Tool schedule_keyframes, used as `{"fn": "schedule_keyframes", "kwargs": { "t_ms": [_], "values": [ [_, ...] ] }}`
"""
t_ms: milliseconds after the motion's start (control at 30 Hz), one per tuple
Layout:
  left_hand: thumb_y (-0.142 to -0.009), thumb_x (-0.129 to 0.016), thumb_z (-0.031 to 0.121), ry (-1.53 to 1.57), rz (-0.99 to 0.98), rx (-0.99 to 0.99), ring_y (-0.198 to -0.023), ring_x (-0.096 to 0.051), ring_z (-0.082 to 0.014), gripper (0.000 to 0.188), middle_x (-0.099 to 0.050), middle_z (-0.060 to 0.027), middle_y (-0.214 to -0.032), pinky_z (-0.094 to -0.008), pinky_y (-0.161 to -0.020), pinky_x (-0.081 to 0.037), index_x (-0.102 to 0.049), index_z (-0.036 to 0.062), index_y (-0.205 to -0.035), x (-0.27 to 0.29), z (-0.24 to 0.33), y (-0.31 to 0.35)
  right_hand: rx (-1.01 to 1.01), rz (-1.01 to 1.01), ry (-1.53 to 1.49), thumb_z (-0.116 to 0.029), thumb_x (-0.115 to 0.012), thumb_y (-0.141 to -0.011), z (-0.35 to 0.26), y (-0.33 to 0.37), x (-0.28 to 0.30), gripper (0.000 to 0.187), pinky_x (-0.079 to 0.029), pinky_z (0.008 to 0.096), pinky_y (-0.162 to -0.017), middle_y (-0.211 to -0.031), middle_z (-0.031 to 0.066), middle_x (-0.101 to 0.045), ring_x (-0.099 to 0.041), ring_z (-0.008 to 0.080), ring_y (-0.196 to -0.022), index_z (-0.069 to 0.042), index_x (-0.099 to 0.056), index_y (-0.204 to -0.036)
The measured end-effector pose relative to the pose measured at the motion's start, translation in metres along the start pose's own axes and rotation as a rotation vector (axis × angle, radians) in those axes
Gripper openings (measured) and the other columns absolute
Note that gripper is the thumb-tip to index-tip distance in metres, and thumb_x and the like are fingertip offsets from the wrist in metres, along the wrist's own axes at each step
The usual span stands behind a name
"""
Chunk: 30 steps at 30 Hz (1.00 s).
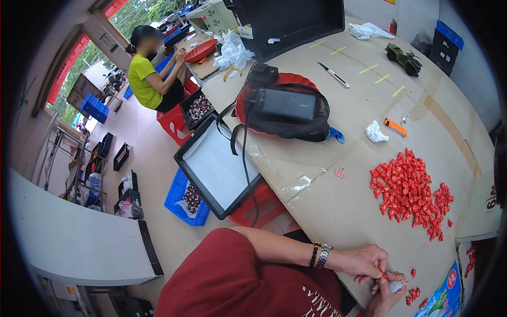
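Note:
My left hand, with a beaded bracelet and a metal watch at the wrist, pinches a small red piece between thumb and fingers. Just below it, my right hand is closed around a small white bottle-like thing with a narrow tip; the fingers partly cover it. The two hands almost touch at the table's near edge. Several loose red pieces lie beside my right hand. Beyond the hands, a large heap of small shiny red pieces spreads over the table.
On the table are a black power bank on a red basket, a utility knife, an orange tube, crumpled tissue and a toy vehicle. A paper-lined black tray adjoins the edge. A person sits farther off.

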State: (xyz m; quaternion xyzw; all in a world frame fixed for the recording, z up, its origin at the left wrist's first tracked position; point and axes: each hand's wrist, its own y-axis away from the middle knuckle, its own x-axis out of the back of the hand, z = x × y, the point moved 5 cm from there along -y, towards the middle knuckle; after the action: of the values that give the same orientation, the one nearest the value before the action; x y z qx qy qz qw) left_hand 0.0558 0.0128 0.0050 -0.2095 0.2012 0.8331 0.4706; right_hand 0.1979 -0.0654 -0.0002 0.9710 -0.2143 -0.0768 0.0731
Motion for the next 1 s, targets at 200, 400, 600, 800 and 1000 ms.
{"fn": "schedule_keyframes", "kwargs": {
  "t_ms": [200,400,600,800,1000],
  "values": [
    [-0.089,-0.057,0.007,0.007,-0.002,0.000,-0.045,-0.056,-0.0088,0.013,-0.057,-0.0055,-0.061,-0.0209,-0.036,-0.041,-0.049,-0.0022,-0.085,-0.001,0.001,0.000,0.005,-0.026,0.001,0.010,-0.064,-0.073,0.001,-0.001,0.002,0.019,-0.039,0.0192,-0.037,-0.076,0.0071,-0.053,-0.050,0.0103,-0.047,-0.001,-0.052,-0.081],
    [-0.089,-0.057,0.007,0.001,0.001,0.003,-0.045,-0.056,-0.0090,0.013,-0.058,-0.0059,-0.061,-0.0210,-0.037,-0.041,-0.049,-0.0023,-0.085,-0.001,0.004,0.001,-0.007,-0.007,-0.001,0.010,-0.065,-0.073,-0.001,-0.001,0.002,0.019,-0.040,0.0194,-0.037,-0.077,0.0073,-0.053,-0.050,0.0105,-0.048,-0.001,-0.052,-0.081],
    [-0.089,-0.057,0.007,0.003,0.005,0.006,-0.045,-0.056,-0.0092,0.012,-0.057,-0.0058,-0.061,-0.0215,-0.037,-0.042,-0.049,-0.0025,-0.085,-0.002,0.004,0.003,-0.002,-0.008,0.015,0.011,-0.065,-0.073,-0.001,0.001,0.002,0.019,-0.039,0.0194,-0.037,-0.076,0.0068,-0.053,-0.051,0.0104,-0.048,-0.001,-0.052,-0.081],
    [-0.089,-0.057,0.008,0.010,-0.001,-0.006,-0.045,-0.056,-0.0089,0.012,-0.057,-0.0048,-0.061,-0.0216,-0.038,-0.041,-0.051,-0.0023,-0.087,-0.001,-0.003,0.003,0.019,0.001,-0.041,0.012,-0.065,-0.073,-0.011,0.005,-0.009,0.019,-0.040,0.0194,-0.038,-0.077,0.0074,-0.055,-0.051,0.0106,-0.049,-0.001,-0.052,-0.080],
    [-0.092,-0.059,0.016,-0.015,-0.013,0.035,-0.051,-0.056,-0.0061,0.013,-0.058,-0.0016,-0.063,-0.0202,-0.045,-0.044,-0.055,0.0031,-0.091,0.004,-0.001,-0.001,-0.026,0.033,-0.055,0.011,-0.068,-0.073,-0.012,0.002,-0.009,0.017,-0.039,0.0219,-0.040,-0.077,0.0087,-0.058,-0.053,0.0113,-0.051,0.002,-0.057,-0.082]
  ]
}}
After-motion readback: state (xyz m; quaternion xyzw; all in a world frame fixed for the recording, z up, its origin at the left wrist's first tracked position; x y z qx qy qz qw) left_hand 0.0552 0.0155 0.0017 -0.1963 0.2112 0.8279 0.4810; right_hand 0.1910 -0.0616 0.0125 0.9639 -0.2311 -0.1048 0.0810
